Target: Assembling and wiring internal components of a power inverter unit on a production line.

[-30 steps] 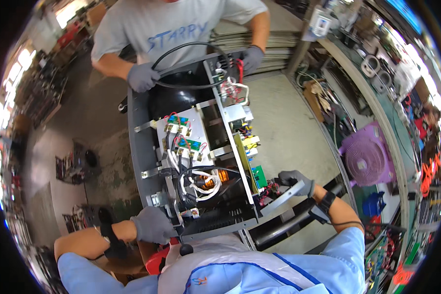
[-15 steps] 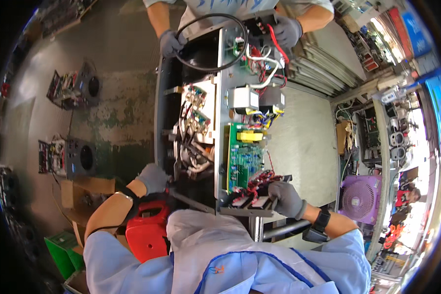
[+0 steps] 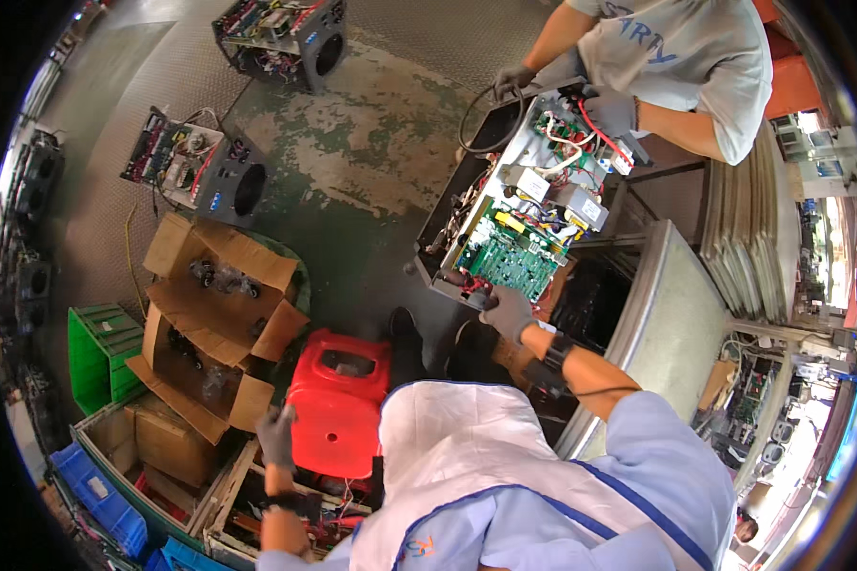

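Head view, near to far. Nearest, the wearer's white apron [image 3: 457,419], edged in blue, runs off the lower edge. The gloved left hand [image 3: 275,436] lies low beside a red plastic stool [image 3: 341,404]; its fingers are indistinct, so how far it is open, and whether it touches the stool, cannot be told. Below it, the contents of a wooden crate [image 3: 221,504] are partly covered by the left forearm and hard to make out.

Farther forward, the gloved right hand [image 3: 510,315] is closed on the near edge of an open electronics unit [image 3: 519,214]; the thumb is not distinguishable. The unit is held above the floor [image 3: 362,181], slanting away toward the upper right, with a green circuit board [image 3: 512,262] exposed; its dark left interior is hard to read. To the left stand open cardboard cartons [image 3: 167,246] and a green crate [image 3: 109,352].

At the unit's far end, a co-worker [image 3: 681,57], head cut off by the upper edge, has one gloved hand near a black cable loop [image 3: 490,151] and the other at the opposite corner, its grip partly hidden. Beyond, two similar units [image 3: 200,171] rest on the floor.
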Action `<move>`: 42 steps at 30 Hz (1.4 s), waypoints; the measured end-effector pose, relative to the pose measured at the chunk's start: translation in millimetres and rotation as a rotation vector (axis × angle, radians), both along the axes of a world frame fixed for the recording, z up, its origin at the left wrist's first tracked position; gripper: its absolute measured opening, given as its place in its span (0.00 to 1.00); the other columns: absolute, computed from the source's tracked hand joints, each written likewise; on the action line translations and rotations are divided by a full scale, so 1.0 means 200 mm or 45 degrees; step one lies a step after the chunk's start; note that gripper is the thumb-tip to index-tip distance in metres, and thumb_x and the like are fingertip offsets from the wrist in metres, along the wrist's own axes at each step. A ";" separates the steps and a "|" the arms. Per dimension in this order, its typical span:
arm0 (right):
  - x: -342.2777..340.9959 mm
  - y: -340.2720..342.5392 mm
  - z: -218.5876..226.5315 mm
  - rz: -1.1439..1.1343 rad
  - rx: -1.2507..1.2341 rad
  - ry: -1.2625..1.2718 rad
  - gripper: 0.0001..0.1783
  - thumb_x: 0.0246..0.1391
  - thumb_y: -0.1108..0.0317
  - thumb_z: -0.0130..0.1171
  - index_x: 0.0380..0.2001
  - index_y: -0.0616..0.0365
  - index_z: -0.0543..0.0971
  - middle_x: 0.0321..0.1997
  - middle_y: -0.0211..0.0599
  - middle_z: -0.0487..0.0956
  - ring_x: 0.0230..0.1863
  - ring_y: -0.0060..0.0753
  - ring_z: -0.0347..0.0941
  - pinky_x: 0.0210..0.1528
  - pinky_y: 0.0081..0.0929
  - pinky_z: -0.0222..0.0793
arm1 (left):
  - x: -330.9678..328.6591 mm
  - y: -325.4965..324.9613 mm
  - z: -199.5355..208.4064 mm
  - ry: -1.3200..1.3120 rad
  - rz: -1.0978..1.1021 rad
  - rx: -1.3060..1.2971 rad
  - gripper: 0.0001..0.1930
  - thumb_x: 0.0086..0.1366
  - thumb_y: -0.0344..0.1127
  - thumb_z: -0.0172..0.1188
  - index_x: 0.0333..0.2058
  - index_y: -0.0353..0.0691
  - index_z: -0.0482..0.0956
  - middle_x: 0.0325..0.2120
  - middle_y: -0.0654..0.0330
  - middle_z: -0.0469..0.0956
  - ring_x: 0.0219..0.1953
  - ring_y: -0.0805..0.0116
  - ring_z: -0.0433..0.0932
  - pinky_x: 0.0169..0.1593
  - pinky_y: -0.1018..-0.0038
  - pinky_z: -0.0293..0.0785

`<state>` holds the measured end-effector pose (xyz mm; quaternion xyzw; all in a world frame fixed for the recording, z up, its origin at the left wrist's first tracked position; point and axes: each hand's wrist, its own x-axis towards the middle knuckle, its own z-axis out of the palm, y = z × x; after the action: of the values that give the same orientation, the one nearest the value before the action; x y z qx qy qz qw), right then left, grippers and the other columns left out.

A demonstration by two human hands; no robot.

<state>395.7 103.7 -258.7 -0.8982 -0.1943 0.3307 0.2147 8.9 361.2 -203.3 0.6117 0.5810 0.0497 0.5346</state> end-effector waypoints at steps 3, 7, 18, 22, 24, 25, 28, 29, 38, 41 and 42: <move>0.07 0.17 -0.22 -0.012 -0.047 0.016 0.16 0.25 0.64 0.65 0.21 0.59 0.74 0.24 0.46 0.75 0.29 0.47 0.72 0.33 0.36 0.66 | -0.17 -0.26 0.13 -0.058 0.286 -0.120 0.10 0.53 0.34 0.57 0.17 0.37 0.72 0.13 0.67 0.67 0.13 0.81 0.58 0.18 0.79 0.54; 0.18 0.30 -0.53 0.044 -0.096 0.071 0.19 0.22 0.63 0.65 0.24 0.59 0.75 0.26 0.46 0.76 0.33 0.46 0.73 0.36 0.35 0.68 | -0.28 -0.73 0.16 0.221 0.551 -0.403 0.10 0.52 0.36 0.58 0.22 0.34 0.75 0.16 0.65 0.71 0.17 0.77 0.67 0.20 0.80 0.63; 0.31 1.15 -0.72 0.282 0.020 -0.059 0.21 0.29 0.61 0.62 0.33 0.55 0.77 0.35 0.45 0.76 0.41 0.45 0.72 0.41 0.36 0.67 | -0.32 -0.97 0.29 0.330 0.676 -0.498 0.13 0.57 0.44 0.57 0.26 0.39 0.74 0.14 0.70 0.63 0.14 0.82 0.58 0.16 0.83 0.51; 0.45 1.33 -0.58 0.380 0.267 0.175 0.25 0.32 0.58 0.59 0.38 0.56 0.75 0.37 0.46 0.76 0.41 0.44 0.72 0.43 0.35 0.66 | -0.34 -0.92 0.16 0.243 0.484 -0.352 0.09 0.58 0.40 0.56 0.28 0.40 0.74 0.14 0.70 0.64 0.15 0.79 0.59 0.18 0.81 0.54; 0.43 1.41 -0.45 0.579 0.418 0.130 0.25 0.33 0.57 0.58 0.39 0.55 0.75 0.38 0.46 0.76 0.42 0.44 0.71 0.44 0.35 0.66 | -0.24 -0.75 0.15 0.283 0.564 -0.503 0.12 0.60 0.42 0.53 0.31 0.37 0.74 0.17 0.60 0.71 0.19 0.67 0.68 0.23 0.72 0.65; 0.40 1.42 -0.40 0.690 0.490 0.093 0.24 0.34 0.57 0.57 0.39 0.55 0.75 0.39 0.46 0.76 0.42 0.45 0.71 0.45 0.34 0.66 | -0.09 -0.64 0.19 0.289 0.503 -0.520 0.12 0.60 0.42 0.53 0.31 0.37 0.74 0.17 0.60 0.71 0.19 0.67 0.68 0.23 0.72 0.65; 0.25 1.28 -0.36 0.420 0.668 0.372 0.26 0.36 0.57 0.58 0.40 0.59 0.74 0.42 0.44 0.75 0.46 0.41 0.70 0.49 0.33 0.63 | 0.15 -0.39 0.12 0.072 0.088 -0.568 0.10 0.61 0.35 0.48 0.34 0.34 0.74 0.13 0.68 0.64 0.12 0.81 0.59 0.17 0.83 0.59; 0.17 1.19 -0.32 0.372 0.733 0.509 0.26 0.37 0.58 0.57 0.42 0.59 0.73 0.43 0.44 0.75 0.46 0.42 0.70 0.48 0.35 0.63 | 0.23 -0.32 0.12 0.091 -0.038 -0.604 0.10 0.61 0.35 0.48 0.34 0.34 0.74 0.13 0.68 0.64 0.12 0.81 0.59 0.17 0.83 0.59; -0.32 -0.10 0.10 -1.064 0.363 -0.524 0.16 0.39 0.59 0.54 0.31 0.56 0.77 0.34 0.43 0.76 0.38 0.46 0.71 0.40 0.37 0.66 | 1.33 0.18 0.05 0.096 -1.157 -0.589 0.09 0.60 0.33 0.49 0.37 0.36 0.72 0.13 0.62 0.69 0.09 0.79 0.62 0.12 0.83 0.55; -0.62 -0.61 0.09 -2.100 -0.183 -0.869 0.17 0.39 0.61 0.58 0.33 0.58 0.74 0.31 0.43 0.73 0.38 0.43 0.68 0.43 0.34 0.64 | 1.57 0.12 -0.02 0.091 -1.529 -0.523 0.09 0.60 0.33 0.49 0.34 0.35 0.74 0.11 0.64 0.66 0.08 0.80 0.59 0.10 0.82 0.52; -0.74 -0.74 0.08 -2.446 -0.380 -0.779 0.20 0.40 0.60 0.60 0.35 0.59 0.72 0.37 0.43 0.72 0.43 0.44 0.65 0.46 0.34 0.62 | 1.65 0.10 -0.06 0.059 -1.518 -0.579 0.09 0.60 0.34 0.49 0.34 0.35 0.74 0.10 0.65 0.65 0.07 0.80 0.58 0.10 0.82 0.51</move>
<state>247.8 -44.8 -243.4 -0.7382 0.6054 -0.2044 0.2163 338.8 380.9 -215.3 0.7021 0.1484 -0.3941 0.5741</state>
